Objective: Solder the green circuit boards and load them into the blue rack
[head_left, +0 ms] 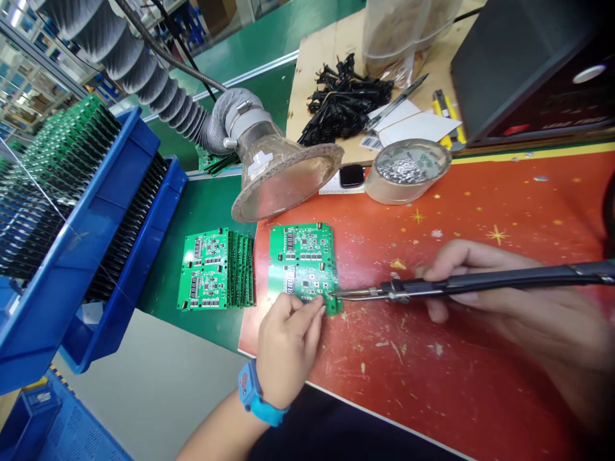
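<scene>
My right hand [461, 282] is wrapped around a soldering iron [423, 287] with a black handle and a metal tip. That tip meets the near right part of a green circuit board [302, 256], which has black digit displays and small parts on it. At the same spot my left hand [291, 336], with a blue watch on its wrist, has its fingers pinched together on the board's near edge. Whatever lies between those fingertips is too small or hidden to make out. More boards seem to lie beneath this one.
Left of it leans a row of circuit boards [206, 269]. A fume extractor hood [288, 173] hangs close above. Beyond are a round tub [408, 173] of metal bits, black wire bundles [348, 99], tweezers [398, 102] and a dark box [528, 70]. Blue bins [96, 211] of boards stand left.
</scene>
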`<state>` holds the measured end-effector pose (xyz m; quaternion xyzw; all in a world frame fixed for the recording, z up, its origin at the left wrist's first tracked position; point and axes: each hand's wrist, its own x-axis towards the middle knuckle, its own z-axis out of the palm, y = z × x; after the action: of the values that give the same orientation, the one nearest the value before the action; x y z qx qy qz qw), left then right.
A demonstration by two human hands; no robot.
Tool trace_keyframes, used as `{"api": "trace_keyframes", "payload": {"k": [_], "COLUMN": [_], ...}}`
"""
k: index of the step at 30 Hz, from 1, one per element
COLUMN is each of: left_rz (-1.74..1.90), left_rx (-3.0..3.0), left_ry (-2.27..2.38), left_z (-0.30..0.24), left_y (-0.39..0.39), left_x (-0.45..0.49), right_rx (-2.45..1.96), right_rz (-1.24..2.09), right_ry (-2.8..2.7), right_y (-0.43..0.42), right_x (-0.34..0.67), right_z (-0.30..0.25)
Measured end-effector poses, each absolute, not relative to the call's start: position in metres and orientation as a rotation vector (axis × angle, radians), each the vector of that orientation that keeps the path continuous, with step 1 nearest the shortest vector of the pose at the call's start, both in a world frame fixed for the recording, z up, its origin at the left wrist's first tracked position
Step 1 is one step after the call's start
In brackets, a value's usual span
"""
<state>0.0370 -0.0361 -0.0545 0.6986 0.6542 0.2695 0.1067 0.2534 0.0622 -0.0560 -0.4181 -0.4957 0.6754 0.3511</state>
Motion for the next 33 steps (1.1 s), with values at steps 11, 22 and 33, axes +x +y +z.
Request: {"api": "trace_keyframes", "payload": {"k": [11,22,33], "left_rz": [0.762,0.740,0.271], "left_rx": [2.090,2.256,2.468], "left_ry": [1.926,1.968,1.872], "left_z": [-0.056,-0.055,-0.033], "left_y": [-0.036,-0.035,-0.021], "left_x": [0.037,0.029,0.009], "right_rx": [-1.099,-1.186,-1.125], "right_rz": [1.788,1.760,1.754], "right_ry": [-1.296,-1.202,-1.145], "right_y": [0.061,0.059,0.059], "right_x": [0.254,0.253,0.254], "right_z": [-0.054,-0.047,-0.048]}}
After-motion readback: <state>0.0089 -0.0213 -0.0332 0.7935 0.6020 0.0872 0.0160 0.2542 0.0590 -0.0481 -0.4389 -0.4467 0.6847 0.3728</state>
